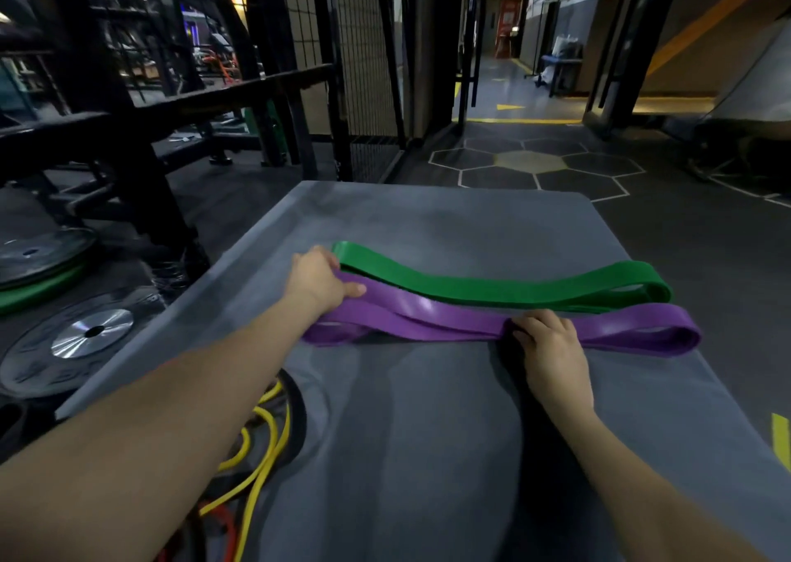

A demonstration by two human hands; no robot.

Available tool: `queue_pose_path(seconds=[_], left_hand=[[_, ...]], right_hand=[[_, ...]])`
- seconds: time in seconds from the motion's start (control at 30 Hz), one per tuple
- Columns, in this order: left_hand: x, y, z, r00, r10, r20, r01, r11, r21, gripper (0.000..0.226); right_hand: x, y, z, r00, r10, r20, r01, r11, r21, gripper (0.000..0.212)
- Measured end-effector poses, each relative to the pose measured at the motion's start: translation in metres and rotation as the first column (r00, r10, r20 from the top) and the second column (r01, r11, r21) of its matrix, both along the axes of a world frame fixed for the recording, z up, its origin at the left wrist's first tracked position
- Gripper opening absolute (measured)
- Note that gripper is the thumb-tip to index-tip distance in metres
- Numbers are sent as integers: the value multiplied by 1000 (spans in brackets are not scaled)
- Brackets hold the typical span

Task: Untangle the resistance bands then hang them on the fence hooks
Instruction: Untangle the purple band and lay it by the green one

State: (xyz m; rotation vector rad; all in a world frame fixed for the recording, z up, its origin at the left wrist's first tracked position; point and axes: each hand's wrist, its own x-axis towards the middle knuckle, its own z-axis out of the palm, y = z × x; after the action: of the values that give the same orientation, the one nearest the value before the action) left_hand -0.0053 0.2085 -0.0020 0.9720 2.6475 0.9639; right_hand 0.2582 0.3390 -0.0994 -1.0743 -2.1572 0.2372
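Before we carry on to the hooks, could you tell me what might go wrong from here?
The left hand lies where the green band and purple band run close, so lifting may drag both. The purple band looks folded over itself under the right hand and may re-twist. Yellow tubing by the mat edge could snag.

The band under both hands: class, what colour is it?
Purple, clearest in the head view; the left hand and right hand rest on it.
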Motion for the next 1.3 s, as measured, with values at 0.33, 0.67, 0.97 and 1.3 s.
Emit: queue_pose_path(seconds=[0.33,0.67,0.97,1.3], left_hand=[[10,-29,7,865,100,491,-262,926,273,53],[15,-31,-39,940,317,123,-321,947,16,65],[3,-23,-29,905,153,396,-299,893,337,50],[-9,-30,-57,884,355,305,-391,918,63,42]], right_hand=[[0,-4,1,999,32,-16,-31,999,13,19],[-2,-2,-1,998,51,-34,-50,998,44,19],[-1,-1,-2,999,41,-5,-41,997,59,21],[-1,-3,-1,999,48,-14,-47,997,56,21]])
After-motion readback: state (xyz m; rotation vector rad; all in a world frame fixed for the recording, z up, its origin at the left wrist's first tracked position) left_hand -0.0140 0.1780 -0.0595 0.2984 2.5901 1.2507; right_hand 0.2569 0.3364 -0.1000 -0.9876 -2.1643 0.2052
